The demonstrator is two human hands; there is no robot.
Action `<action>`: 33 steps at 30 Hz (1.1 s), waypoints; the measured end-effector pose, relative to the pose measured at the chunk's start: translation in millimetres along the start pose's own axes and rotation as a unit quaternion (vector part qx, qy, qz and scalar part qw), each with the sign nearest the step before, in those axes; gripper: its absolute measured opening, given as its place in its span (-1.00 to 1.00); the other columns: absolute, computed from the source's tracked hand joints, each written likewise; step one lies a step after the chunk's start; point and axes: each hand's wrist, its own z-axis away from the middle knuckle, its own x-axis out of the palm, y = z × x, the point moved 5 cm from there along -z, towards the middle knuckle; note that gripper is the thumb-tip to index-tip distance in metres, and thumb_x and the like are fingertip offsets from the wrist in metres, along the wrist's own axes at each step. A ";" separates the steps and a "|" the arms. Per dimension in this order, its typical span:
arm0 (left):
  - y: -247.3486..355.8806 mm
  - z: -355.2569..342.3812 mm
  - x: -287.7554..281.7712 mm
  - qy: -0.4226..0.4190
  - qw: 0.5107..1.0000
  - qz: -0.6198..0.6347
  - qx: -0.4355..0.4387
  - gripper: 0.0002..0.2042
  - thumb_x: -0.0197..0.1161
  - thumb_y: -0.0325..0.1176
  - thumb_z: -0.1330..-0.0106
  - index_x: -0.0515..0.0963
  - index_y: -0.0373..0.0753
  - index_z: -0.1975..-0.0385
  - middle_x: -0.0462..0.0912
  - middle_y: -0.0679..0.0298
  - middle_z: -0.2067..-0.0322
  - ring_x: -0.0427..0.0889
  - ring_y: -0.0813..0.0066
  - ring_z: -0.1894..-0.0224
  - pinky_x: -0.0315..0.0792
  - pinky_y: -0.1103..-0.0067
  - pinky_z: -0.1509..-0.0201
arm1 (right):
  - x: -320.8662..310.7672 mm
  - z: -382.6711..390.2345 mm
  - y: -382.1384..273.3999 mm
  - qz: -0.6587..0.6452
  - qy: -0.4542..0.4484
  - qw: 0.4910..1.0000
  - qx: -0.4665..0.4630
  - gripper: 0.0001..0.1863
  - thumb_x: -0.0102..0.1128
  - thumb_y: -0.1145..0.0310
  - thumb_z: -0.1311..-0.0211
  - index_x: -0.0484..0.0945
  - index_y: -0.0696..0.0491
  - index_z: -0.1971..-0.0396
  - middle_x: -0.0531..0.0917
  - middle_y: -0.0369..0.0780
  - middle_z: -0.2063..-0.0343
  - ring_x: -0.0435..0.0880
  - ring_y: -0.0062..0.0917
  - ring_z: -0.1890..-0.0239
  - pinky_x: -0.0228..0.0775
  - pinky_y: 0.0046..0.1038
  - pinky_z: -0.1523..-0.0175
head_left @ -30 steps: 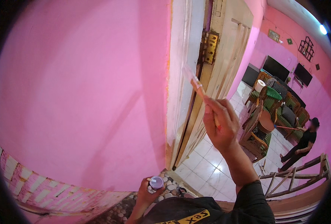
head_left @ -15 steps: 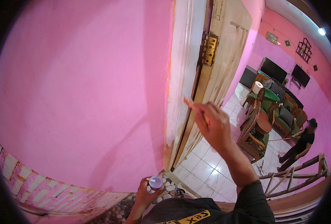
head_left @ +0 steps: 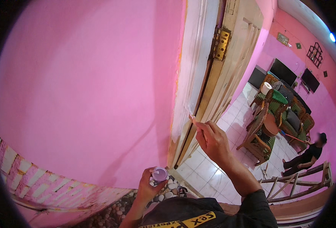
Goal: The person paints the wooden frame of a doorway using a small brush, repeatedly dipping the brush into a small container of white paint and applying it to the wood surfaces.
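My right hand (head_left: pixel 212 141) is closed around a small paintbrush (head_left: pixel 192 119), whose tip is at the whitish door frame (head_left: pixel 195 68). Fingers cover most of the brush handle. Down by the foot of the pink wall (head_left: pixel 96 83), my left hand (head_left: pixel 146 187) grips a small round cup (head_left: pixel 160 174). Pale purple paint seems to be inside it, and a light strip lies across the rim. Just right of the brush stands the open wooden door (head_left: pixel 232 68), with a brass hinge (head_left: pixel 222 44) on its edge.
Carved chairs (head_left: pixel 262 146) with green striped cushions crowd the tiled room at right. A person (head_left: pixel 310 154) in black stands there holding a pole. A wooden ladder (head_left: pixel 297 186) lies nearer at lower right. Pebbles (head_left: pixel 114 209) cover ground below; pale brickwork (head_left: pixel 31 182) edges the lower left.
My right hand has brought the brush lower along the door frame. The cup stays in my left hand. The whole view has shifted slightly, and the other person's pole has swung farther into the room.
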 end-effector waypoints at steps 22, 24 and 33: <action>3.0 -1.0 15.2 -0.013 1.000 0.014 0.000 -0.44 0.61 -0.29 -0.13 0.50 -0.29 -0.09 0.59 0.12 -0.01 0.65 0.19 -0.07 0.52 0.38 -0.15 | -13.9 -28.0 -6.3 0.056 0.020 0.997 -0.056 -0.71 0.34 0.50 -0.21 0.59 0.14 0.06 0.53 -0.17 0.42 0.63 -0.27 0.39 0.48 -0.28 0.34; 3.0 -2.3 16.4 -0.012 1.000 0.024 -0.011 -0.44 0.61 -0.30 -0.13 0.50 -0.29 -0.08 0.59 0.12 -0.01 0.65 0.19 -0.07 0.52 0.38 -0.16 | 0.6 -0.5 -0.3 0.044 -0.026 0.998 -0.038 -0.73 0.33 0.50 -0.21 0.59 0.14 0.08 0.53 -0.16 0.43 0.63 -0.26 0.39 0.48 -0.28 0.35; 13.4 -15.7 29.8 -0.027 0.999 0.017 -0.039 -0.46 0.59 -0.31 -0.12 0.50 -0.30 -0.07 0.58 0.10 -0.01 0.63 0.17 -0.09 0.48 0.37 -0.19 | -55.9 -79.9 -10.7 0.003 0.084 0.994 -0.072 -0.78 0.29 0.55 -0.24 0.61 0.14 0.11 0.61 -0.11 0.39 0.64 -0.22 0.38 0.48 -0.26 0.29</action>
